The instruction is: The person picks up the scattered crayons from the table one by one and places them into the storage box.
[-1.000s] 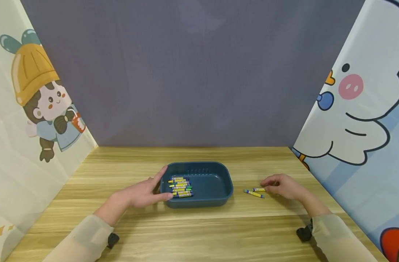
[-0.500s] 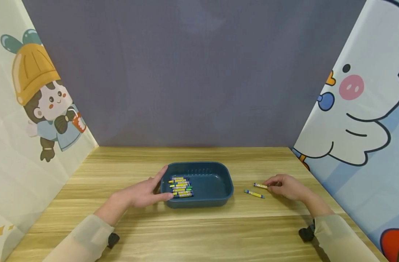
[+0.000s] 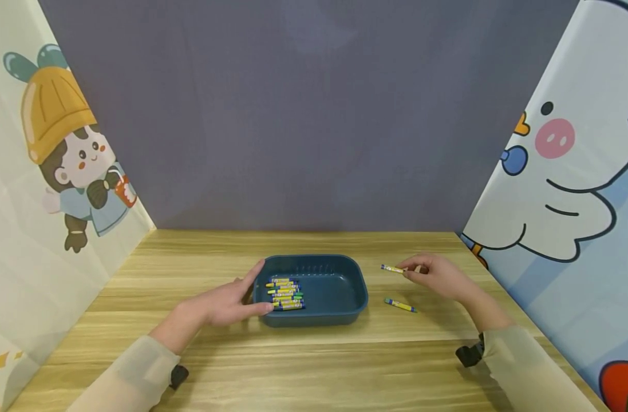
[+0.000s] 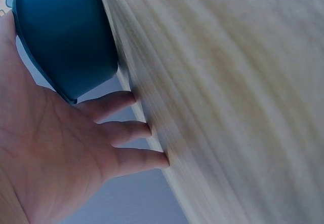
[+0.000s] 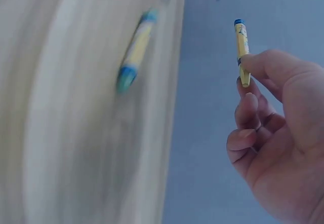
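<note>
Between thumb and fingertips my right hand (image 3: 438,277) pinches a yellow crayon (image 3: 391,268) with a blue band, held up off the table. In the right wrist view its pale yellow tip points back towards the palm. A second crayon with a green tip (image 3: 400,305) lies on the table below that hand. My left hand (image 3: 221,303) rests at the left end of a dark blue tray (image 3: 331,294), thumb and index finger spread along its rim. The left wrist view shows its other fingers straight, their tips at the tabletop. Several crayons (image 3: 285,294) lie side by side in the tray's left part.
The wood-grain table (image 3: 314,372) ends at a grey back panel (image 3: 303,114). Printed cloth walls with cartoon figures stand at the left (image 3: 15,229) and right (image 3: 597,229). A dark wrist device (image 3: 470,355) sits at my right cuff.
My right hand has picked the yellow crayon up off the table and moved it up, away from me, and slightly left. The left hand and tray have stayed put.
</note>
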Demonstrator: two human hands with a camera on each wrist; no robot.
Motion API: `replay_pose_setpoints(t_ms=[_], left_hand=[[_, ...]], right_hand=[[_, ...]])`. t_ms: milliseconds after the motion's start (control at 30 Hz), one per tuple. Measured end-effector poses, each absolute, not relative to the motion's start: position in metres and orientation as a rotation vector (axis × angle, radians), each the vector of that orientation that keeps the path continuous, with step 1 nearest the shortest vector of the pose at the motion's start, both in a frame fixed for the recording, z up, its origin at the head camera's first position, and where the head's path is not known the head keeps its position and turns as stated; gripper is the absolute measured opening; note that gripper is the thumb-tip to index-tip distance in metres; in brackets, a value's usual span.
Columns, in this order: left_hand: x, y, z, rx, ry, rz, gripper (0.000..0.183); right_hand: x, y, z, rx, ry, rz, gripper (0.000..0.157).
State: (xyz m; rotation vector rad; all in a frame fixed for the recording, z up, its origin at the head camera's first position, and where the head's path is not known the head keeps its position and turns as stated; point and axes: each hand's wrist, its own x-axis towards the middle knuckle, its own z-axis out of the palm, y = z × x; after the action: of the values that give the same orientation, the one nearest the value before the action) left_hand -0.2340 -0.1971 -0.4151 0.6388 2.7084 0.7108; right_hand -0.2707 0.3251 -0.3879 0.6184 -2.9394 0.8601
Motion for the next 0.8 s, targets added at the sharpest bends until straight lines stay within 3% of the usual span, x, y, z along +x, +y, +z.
replay_pose_setpoints(t_ms=[433,800], left_hand=[[-0.234,-0.195,-0.412,0.621,2.701,0.717,0.113],[-0.235,-0.197,-0.414,0.646,2.711,0.73,0.114]], right_hand=[[-0.29,0.228,-0.369,0.882,-2.856,0.996,0.023],[-0.302,0.149,-0.388,1.047,-2.866,1.078,0.022]])
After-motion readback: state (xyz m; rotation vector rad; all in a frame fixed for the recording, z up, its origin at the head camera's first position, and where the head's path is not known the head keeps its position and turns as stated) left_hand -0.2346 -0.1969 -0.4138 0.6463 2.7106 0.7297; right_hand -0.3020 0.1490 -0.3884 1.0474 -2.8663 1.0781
